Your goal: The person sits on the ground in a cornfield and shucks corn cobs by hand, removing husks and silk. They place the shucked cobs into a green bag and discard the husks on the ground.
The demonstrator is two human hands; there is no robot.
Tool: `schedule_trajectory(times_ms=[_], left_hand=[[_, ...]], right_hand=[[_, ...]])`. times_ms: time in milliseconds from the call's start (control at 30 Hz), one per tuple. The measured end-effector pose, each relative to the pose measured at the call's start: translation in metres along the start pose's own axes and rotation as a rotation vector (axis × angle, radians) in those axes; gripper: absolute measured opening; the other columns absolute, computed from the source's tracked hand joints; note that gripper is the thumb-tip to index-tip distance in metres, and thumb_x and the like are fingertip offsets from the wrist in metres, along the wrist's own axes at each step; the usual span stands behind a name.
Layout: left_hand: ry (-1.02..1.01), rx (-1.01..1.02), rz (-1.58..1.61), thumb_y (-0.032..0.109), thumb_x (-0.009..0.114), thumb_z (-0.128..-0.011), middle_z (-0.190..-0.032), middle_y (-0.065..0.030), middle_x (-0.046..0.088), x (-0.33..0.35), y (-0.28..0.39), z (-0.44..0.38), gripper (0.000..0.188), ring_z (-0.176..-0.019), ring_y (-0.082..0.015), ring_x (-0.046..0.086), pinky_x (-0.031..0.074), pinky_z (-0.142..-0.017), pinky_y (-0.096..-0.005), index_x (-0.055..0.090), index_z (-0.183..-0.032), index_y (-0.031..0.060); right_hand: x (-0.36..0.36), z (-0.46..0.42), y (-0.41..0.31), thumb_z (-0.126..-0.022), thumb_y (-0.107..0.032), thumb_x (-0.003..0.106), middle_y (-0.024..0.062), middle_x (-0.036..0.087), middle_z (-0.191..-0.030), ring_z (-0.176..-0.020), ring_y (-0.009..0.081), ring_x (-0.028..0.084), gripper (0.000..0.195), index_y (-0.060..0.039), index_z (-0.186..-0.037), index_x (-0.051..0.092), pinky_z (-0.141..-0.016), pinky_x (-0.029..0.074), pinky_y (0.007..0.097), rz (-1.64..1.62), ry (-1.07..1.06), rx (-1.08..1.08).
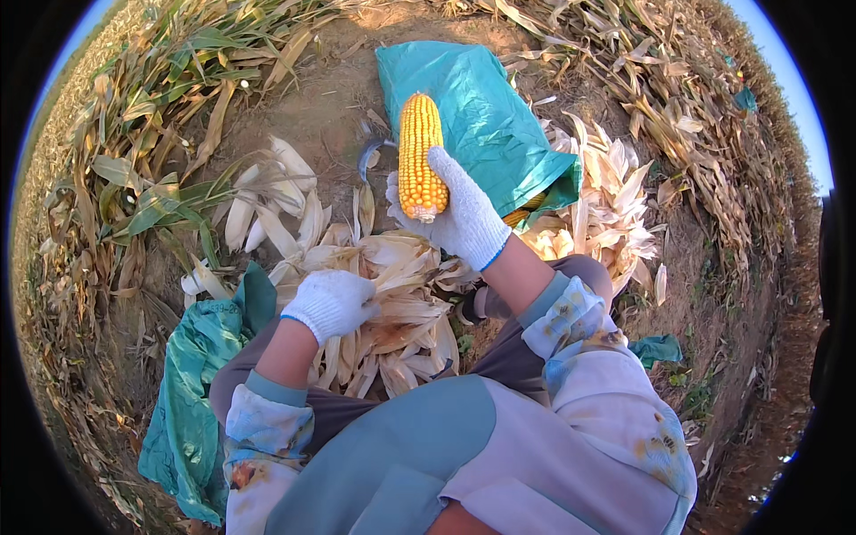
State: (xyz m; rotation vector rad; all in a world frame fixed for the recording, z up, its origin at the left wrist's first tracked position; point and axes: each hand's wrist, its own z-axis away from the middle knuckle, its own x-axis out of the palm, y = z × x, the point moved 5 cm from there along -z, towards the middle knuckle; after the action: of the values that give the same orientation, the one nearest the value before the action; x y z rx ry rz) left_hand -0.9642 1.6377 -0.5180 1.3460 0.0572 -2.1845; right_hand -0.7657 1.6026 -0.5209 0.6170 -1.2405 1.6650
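My right hand, in a white knit glove, holds a husked yellow ear of corn upright by its lower end. Behind the ear lies a green woven sack; yellow ears show at its mouth. Also gloved, my left hand is curled over the left side of a heap of dry corn husks between my legs. Its fingertips are turned away, so whether it grips a husk is hidden.
Unhusked ears lie at the left. A second green sack is beside my left leg, and more husks are piled right of the first sack. A curved, shiny strip lies near the ear. Cut stalks border the soil.
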Motion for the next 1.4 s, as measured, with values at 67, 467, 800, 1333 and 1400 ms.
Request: schedule_trajectory(times_ms=[67,467,800,1333,1400], left_hand=[[-0.142,0.005,0.006,0.043,0.069,-0.089,-0.099,-0.0168,0.074,0.006,0.012,-0.002,0.037,-0.097,-0.0359,0.072,0.055,-0.085,-0.0503,0.071,-0.107,0.0108],[0.246,0.07,0.004,0.037,0.073,-0.084,-0.107,-0.0182,0.071,-0.048,0.015,-0.009,0.044,-0.105,-0.0371,0.068,0.051,-0.092,-0.0495,0.065,-0.118,0.0107],[0.256,0.055,0.029,0.037,0.069,-0.089,-0.107,-0.0168,0.071,-0.071,0.015,-0.01,0.041,-0.104,-0.0362,0.069,0.053,-0.091,-0.0485,0.065,-0.122,0.0138],[0.338,-0.024,0.037,0.031,0.071,-0.088,-0.093,-0.0127,0.067,-0.055,-0.028,0.009,0.028,-0.091,-0.0336,0.069,0.053,-0.084,-0.0464,0.064,-0.108,0.0119],[0.335,0.034,0.006,0.032,0.073,-0.088,-0.092,-0.0101,0.068,-0.054,-0.019,0.008,0.028,-0.089,-0.0315,0.069,0.052,-0.084,-0.0445,0.063,-0.104,0.0113]], right_hand=[[-0.026,0.009,-0.001,-0.098,-0.039,0.071,0.0113,0.067,-0.115,-0.102,0.0258,0.069,0.049,-0.0093,-0.133,0.055,-0.092,0.058,0.0453,0.085,0.132,0.038],[-0.193,0.132,0.069,-0.094,-0.037,0.077,0.004,0.069,-0.105,-0.087,0.0187,0.068,0.041,-0.0136,-0.124,0.061,-0.075,0.058,0.04,0.092,0.742,0.183],[-0.299,0.023,-0.078,-0.083,-0.025,0.081,0.0076,0.067,-0.11,-0.081,0.0173,0.061,0.081,-0.0105,-0.153,0.042,-0.065,0.05,0.0339,1.014,0.914,-0.369],[-0.31,-0.074,-0.062,-0.091,-0.022,0.075,0.0128,0.064,-0.135,-0.118,0.0272,0.061,0.054,0.0018,-0.136,0.058,-0.101,0.047,0.0385,0.749,0.939,-0.606],[-0.306,-0.068,-0.064,-0.092,-0.025,0.073,0.0168,0.061,-0.144,-0.121,0.0301,0.062,0.062,0.0054,-0.142,0.054,-0.104,0.045,0.0371,1.113,1.145,-0.55]])
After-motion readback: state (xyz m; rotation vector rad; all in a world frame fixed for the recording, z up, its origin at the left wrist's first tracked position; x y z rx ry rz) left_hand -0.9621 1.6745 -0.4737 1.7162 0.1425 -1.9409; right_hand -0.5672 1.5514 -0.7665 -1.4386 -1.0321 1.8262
